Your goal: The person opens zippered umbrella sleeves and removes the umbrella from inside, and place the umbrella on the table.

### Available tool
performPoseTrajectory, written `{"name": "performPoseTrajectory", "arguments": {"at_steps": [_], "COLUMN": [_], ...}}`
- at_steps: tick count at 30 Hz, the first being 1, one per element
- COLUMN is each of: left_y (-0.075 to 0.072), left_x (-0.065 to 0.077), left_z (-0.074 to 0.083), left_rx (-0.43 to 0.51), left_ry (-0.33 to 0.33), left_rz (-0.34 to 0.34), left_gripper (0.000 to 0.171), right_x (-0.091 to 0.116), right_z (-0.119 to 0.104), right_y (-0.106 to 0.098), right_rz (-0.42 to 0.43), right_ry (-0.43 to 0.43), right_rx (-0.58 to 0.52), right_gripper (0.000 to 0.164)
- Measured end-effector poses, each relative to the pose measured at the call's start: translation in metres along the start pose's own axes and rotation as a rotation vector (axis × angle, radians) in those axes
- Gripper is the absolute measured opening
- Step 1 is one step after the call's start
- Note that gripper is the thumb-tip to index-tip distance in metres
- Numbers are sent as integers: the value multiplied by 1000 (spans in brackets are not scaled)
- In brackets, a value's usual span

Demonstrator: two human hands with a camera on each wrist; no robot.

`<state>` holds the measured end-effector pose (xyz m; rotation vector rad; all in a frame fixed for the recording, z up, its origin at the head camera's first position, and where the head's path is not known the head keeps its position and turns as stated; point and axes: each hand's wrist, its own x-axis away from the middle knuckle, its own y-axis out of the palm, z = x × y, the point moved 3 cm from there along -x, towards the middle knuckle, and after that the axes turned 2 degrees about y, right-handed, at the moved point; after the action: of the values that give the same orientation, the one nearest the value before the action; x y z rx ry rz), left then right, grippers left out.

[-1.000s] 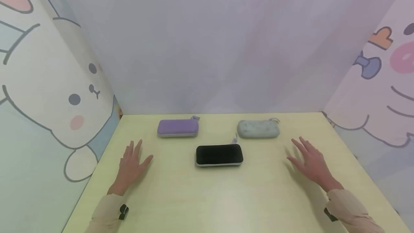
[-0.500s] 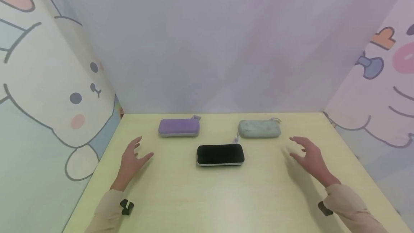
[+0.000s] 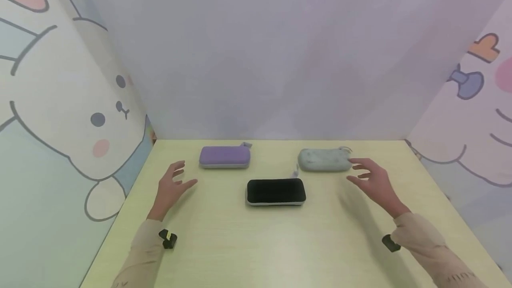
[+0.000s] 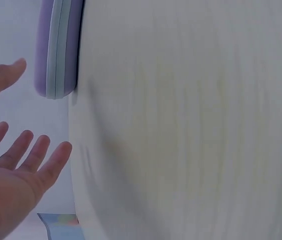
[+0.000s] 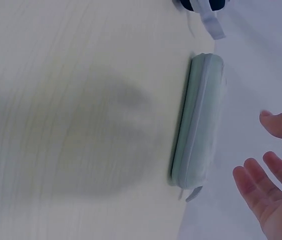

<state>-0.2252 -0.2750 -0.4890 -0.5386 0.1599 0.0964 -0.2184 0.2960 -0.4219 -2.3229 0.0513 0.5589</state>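
Three zippered pouches, like glasses cases or pencil cases, lie on a pale wooden table (image 3: 224,243). The purple case (image 3: 225,157) is at the back left, the grey-green case (image 3: 324,160) at the back right, and the black-topped case (image 3: 276,191) nearer in the middle. My left hand (image 3: 171,192) hovers left of the purple case, fingers loosely bent, holding nothing. In the left wrist view the purple case (image 4: 58,50) stays apart from the fingertips. My right hand (image 3: 376,183) hangs at the right end of the grey-green case (image 5: 198,120), thumb and fingers apart, palm bare.
A plain pale wall (image 3: 256,57) stands behind the table's far edge. Side panels with cartoon animals rise at left (image 3: 60,101) and right (image 3: 460,123). Each case has a small strap; the black case's strap (image 3: 295,172) points toward the grey-green case.
Both hands have moved forward and inward over the table, turning from spread flat to bent with thumbs apart. The right hand is now beside the grey-green case. The cases have not moved.
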Motion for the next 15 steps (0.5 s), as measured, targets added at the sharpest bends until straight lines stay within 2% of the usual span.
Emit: {"name": "performPoseTrajectory", "arguments": {"at_steps": [6, 9, 15], "left_y": [-4, -5, -1], "left_x": [-1, -2, -7], "left_z": [27, 37, 29], "left_rx": [88, 101, 145], "left_ry": [-2, -16, -39], "left_rz": [-26, -33, -40], "left_gripper": [71, 71, 72], "right_x": [-13, -17, -28], "right_z": [-38, -28, -13], "right_y": [2, 11, 28], "right_rz": [-15, -29, -88], "right_ry": [-39, -38, -4], "right_rx": [-66, -62, -53], "right_gripper": [45, 46, 42]}}
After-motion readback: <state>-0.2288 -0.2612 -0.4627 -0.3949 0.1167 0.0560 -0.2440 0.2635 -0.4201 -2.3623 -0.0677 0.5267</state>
